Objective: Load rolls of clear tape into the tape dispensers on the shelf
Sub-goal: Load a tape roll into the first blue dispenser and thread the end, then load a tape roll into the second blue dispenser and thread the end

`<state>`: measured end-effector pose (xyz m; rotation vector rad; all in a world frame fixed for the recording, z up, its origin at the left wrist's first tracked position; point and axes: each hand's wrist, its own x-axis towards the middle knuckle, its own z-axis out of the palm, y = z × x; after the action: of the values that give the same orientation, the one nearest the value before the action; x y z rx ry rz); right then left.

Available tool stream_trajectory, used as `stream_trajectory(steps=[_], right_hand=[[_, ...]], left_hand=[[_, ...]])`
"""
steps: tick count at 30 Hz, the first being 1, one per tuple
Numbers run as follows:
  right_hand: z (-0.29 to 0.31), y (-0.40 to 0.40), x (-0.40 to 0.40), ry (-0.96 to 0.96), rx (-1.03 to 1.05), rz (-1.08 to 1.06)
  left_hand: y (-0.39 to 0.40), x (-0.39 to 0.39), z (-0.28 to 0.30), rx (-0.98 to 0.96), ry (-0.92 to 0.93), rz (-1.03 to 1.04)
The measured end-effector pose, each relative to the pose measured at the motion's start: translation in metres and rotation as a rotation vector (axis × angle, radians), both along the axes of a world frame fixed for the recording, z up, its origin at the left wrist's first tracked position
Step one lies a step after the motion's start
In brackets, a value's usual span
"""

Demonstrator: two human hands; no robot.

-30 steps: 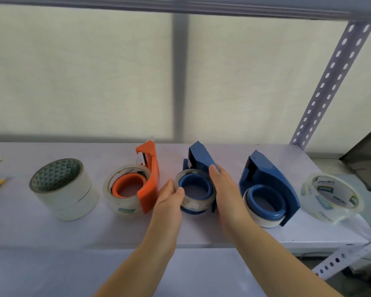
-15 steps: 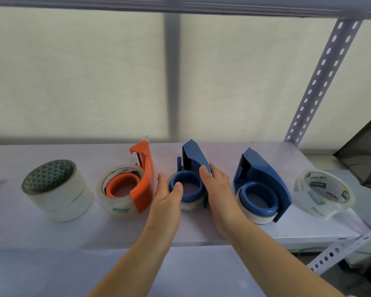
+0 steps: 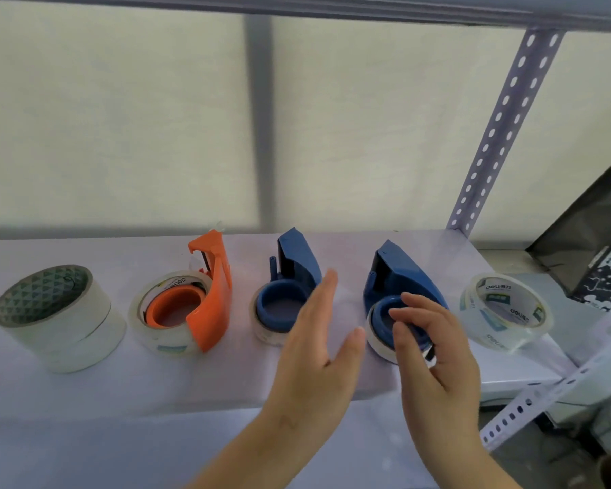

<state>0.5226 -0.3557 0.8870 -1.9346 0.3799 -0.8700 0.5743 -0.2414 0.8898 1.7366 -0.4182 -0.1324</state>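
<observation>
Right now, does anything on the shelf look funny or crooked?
One thing: the loose clear tape roll at the far right sits tilted near the shelf edge, not flat like the stacked rolls at the left. The three dispensers look loaded and tidy.

right blue dispenser (image 3: 406, 277) front hidden, hands (image 3: 434, 347) blurred

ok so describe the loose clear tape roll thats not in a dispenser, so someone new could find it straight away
Start at the pale shelf and follow the row of dispensers to its right end, past the right blue dispenser. The loose clear roll lies tilted there, near the perforated upright. Unlike its neighbours, it sits in no holder and shows printed labels inside its core.
</observation>
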Motion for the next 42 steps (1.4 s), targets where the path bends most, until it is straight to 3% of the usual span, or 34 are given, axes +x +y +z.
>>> stream_trajectory(steps=[6, 11, 22, 27, 37, 40, 42], right_hand=[[-0.012, -0.008, -0.007, 0.1, 0.081, -0.038], [-0.014, -0.009, -0.008, 0.101, 0.074, -0.031], [-0.016, -0.011, -0.01, 0.04, 0.13, -0.025], [-0.023, -0.01, -0.011, -0.024, 0.098, -0.008], [-0.013, 0.003, -0.016, -0.235, -0.058, 0.039], [-0.006, 0.01, -0.015, -0.336, 0.086, 0.064], [0.003, 0.015, -0.011, -0.378, 0.338, 0.076]], left_hand=[[-0.021, -0.003, -0.01, 0.157, 0.14, -0.134], [-0.028, -0.001, -0.008, 0.127, 0.312, -0.206], [-0.03, -0.002, -0.005, 0.072, 0.325, -0.348], [-0.03, 0.001, -0.014, -0.011, 0.31, -0.34], [-0.017, -0.006, -0.002, -0.084, 0.106, -0.242], [-0.009, -0.006, -0.002, -0.133, -0.001, -0.1], [0.0, -0.005, -0.001, -0.157, -0.065, -0.034]])
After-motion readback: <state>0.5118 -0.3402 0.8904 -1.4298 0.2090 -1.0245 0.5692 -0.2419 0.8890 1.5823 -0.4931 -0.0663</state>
